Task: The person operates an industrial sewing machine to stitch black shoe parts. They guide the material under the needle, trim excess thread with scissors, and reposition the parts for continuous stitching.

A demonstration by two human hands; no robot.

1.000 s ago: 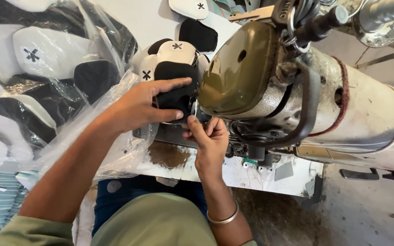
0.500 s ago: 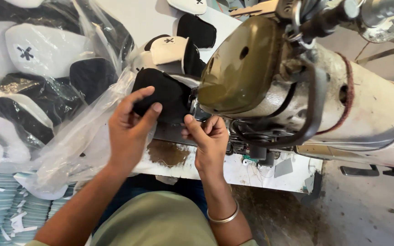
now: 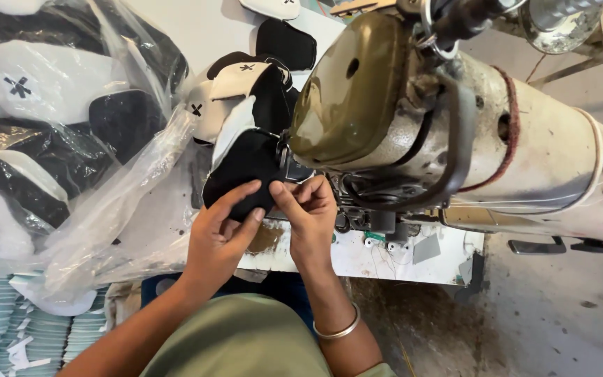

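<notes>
The left hand (image 3: 223,234) held a black fabric piece (image 3: 242,174) from below, its fingers curled up over the lower edge and its thumb lying along the near side, so its grip was closed on the cloth. The right hand (image 3: 308,209) met it from the other side, with thumb and forefinger pinched tight on the same piece at its right-hand corner. A metal bangle (image 3: 338,328) sat on the right wrist.

The black fabric piece lay at the front of the sewing machine (image 3: 413,119), pressed up against the olive-coloured head where the needle sits; the needle itself was hidden behind the cloth and the fingers. A white strip ran along the upper left edge of the piece, and behind it more black and white pieces (image 3: 246,87) with small black cross marks trailed away across the white surface (image 3: 385,258).

To the left, a clear plastic bag (image 3: 71,139) held a heap of similar white and black pieces, its loose edge draped down towards the left forearm. Below the bag a stack of pale green pieces (image 3: 8,328) stood near the floor. The person wore an olive-green shirt (image 3: 246,342).
</notes>
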